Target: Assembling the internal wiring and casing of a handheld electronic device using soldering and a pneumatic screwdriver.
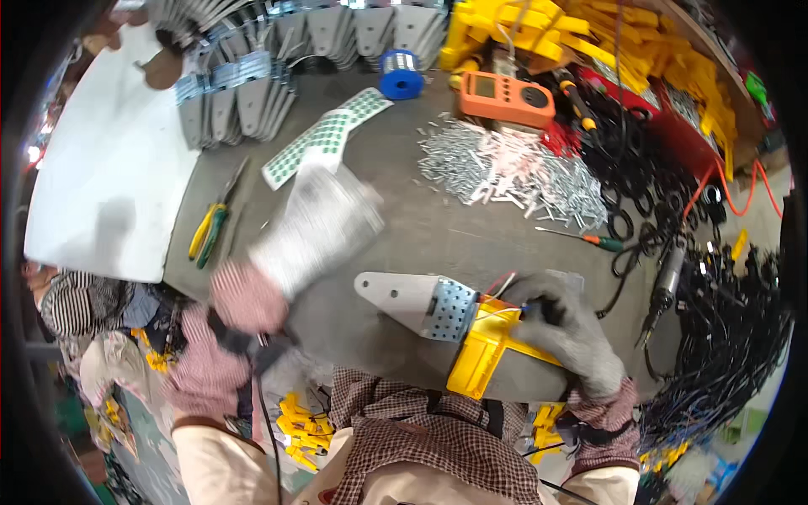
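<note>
Yellow housing [476, 360], at the table's [438, 240] near edge, is pinched by the right hand [568, 328]. Blurred left hand [320, 219] is at dotted sheet [335, 130]; grip cannot be determined.

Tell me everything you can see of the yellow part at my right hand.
The yellow part looks like glossy moulded plastic, with raised edges around a recessed face. One long section slants toward the near edge of the grey bench; another runs right, partly hidden by your gloved right hand, which touches it. On its left it meets the perforated end of a grey metal plate; whether they are joined I cannot tell. Thin red and white wires show at its far end.
</note>
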Tool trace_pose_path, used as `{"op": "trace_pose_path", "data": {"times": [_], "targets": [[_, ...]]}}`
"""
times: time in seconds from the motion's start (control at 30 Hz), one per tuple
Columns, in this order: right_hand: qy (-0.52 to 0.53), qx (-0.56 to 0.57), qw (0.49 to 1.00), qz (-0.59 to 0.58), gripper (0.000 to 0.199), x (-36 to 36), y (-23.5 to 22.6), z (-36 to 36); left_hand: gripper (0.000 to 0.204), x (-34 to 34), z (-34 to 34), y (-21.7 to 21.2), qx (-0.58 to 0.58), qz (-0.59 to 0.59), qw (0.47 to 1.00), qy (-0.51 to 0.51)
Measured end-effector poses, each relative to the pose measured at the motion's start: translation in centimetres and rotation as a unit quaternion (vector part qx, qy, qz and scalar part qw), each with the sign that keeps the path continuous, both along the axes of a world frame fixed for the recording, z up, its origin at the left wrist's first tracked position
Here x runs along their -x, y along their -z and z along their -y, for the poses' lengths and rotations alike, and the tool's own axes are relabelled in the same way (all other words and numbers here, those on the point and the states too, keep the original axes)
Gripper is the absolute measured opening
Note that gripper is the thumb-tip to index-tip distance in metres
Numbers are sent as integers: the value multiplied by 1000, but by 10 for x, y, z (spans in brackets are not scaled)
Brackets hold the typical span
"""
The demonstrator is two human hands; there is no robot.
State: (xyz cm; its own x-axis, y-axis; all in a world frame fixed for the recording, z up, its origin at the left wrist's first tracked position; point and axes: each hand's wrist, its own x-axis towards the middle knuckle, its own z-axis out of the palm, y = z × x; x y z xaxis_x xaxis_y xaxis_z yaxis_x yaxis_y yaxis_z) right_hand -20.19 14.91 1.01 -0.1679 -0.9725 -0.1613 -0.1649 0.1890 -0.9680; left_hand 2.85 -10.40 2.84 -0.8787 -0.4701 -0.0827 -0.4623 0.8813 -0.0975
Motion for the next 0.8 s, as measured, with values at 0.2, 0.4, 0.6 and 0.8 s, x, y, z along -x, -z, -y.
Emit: {"op": "trace_pose_path", "data": {"times": [0.2,0.4,0.6,0.8], "targets": [[157,-77,983,54,67,33,-62,1,49,-104,23,-43,143,12,989,-38],[221,-1,975,0,74,97,-34,115,44,-172,11,-5,43,27,998,23],[142,229,913,-305,28,150,-33,144,14,-53,-41,-32,-333,-332,872,134],[305,232,892,-239,19,77,-104,63,15,30,-75,1,-466,-402,787,35]]}}
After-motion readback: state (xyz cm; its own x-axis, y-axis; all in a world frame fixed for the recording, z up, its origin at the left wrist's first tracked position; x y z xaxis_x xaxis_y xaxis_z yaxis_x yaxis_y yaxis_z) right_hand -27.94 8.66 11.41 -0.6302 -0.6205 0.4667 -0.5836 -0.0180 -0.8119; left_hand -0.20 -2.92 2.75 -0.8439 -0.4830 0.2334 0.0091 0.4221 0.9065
